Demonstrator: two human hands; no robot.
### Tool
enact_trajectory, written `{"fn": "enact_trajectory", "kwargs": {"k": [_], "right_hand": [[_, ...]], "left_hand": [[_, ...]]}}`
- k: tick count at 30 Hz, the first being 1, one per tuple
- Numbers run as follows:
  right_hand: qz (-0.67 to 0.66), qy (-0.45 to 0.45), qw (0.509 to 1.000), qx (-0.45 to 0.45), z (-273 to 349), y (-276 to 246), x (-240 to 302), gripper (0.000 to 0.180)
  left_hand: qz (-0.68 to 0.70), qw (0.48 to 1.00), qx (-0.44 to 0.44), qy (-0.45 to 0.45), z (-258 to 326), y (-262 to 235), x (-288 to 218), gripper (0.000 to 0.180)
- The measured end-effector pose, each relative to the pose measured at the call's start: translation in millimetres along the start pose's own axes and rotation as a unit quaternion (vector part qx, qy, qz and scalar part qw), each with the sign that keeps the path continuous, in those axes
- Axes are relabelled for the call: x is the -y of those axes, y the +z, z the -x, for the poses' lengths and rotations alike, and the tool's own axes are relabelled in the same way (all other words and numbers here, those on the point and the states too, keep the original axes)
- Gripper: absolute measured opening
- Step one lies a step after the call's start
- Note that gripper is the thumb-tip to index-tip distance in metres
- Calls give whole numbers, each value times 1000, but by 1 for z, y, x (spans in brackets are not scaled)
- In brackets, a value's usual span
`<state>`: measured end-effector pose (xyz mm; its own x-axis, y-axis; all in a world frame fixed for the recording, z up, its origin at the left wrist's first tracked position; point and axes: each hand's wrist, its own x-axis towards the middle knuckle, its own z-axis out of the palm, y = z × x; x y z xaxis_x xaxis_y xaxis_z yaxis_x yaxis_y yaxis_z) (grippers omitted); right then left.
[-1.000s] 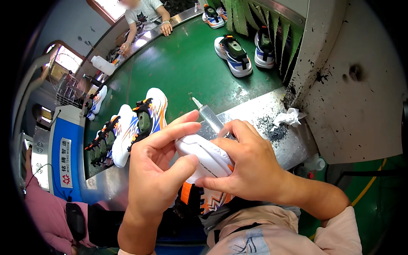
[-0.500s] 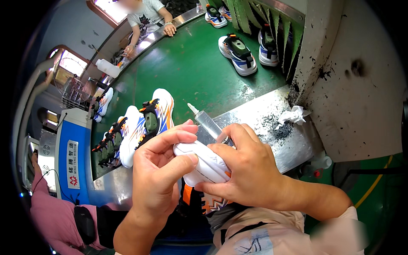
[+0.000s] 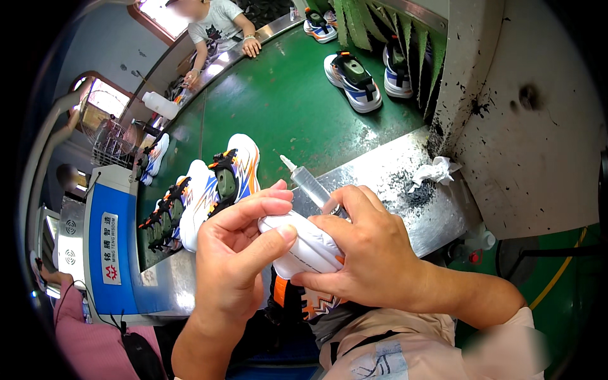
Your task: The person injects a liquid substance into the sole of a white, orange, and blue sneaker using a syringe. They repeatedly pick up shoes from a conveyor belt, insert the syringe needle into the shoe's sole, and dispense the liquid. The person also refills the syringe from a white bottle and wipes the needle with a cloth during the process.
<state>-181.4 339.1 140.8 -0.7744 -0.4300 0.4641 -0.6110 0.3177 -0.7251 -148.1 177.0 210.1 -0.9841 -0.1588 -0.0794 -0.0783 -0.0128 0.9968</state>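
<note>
Green, scuffed and glossy, the long surface [image 3: 272, 114] runs between metal edges, with a person in a grey shirt [image 3: 218, 31] at its far side. At left, a pink-sleeved person [image 3: 88, 345] is near a blue-and-white cabinet [image 3: 117, 202]. Frayed, cloth-like green strips [image 3: 354, 25] hang over an opening beside pale-soled shoes [image 3: 354, 85]; a row of zigzag-patterned shoes [image 3: 197, 206] stands at left. Black specks coat a dull metal plate [image 3: 373, 166], where crumpled white tissue [image 3: 437, 171] lies near the stained wall [image 3: 525, 145].

Between both hands, in front of the person's body, is the held shoe [image 3: 307, 256], its smooth, rounded white part uppermost, orange-and-black upper below. Right hand [image 3: 377, 247]: thumb and fingers pinch that white part, and a clear, tapered syringe [image 3: 310, 185] meets the fingers. Left hand [image 3: 234, 244]: the thumb presses the white, the fingers bend loosely above; I cannot tell whether they grip behind.
</note>
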Motion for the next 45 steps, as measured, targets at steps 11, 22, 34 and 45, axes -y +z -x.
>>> {"fn": "enact_trajectory", "kwargs": {"k": [11, 22, 34, 45], "right_hand": [[-15, 1, 999, 28, -6, 1, -2, 47], [-25, -2, 999, 37, -11, 8, 0, 50], [-24, -12, 999, 35, -12, 9, -7, 48], [-31, -6, 999, 44, -12, 6, -10, 48]], "left_hand": [[-400, 884, 168, 175, -29, -24, -41, 21], [-525, 772, 323, 155, -54, -16, -77, 16], [-524, 767, 325, 175, -61, -14, -71, 11], [-507, 774, 331, 185, -65, -14, -70, 12]]}}
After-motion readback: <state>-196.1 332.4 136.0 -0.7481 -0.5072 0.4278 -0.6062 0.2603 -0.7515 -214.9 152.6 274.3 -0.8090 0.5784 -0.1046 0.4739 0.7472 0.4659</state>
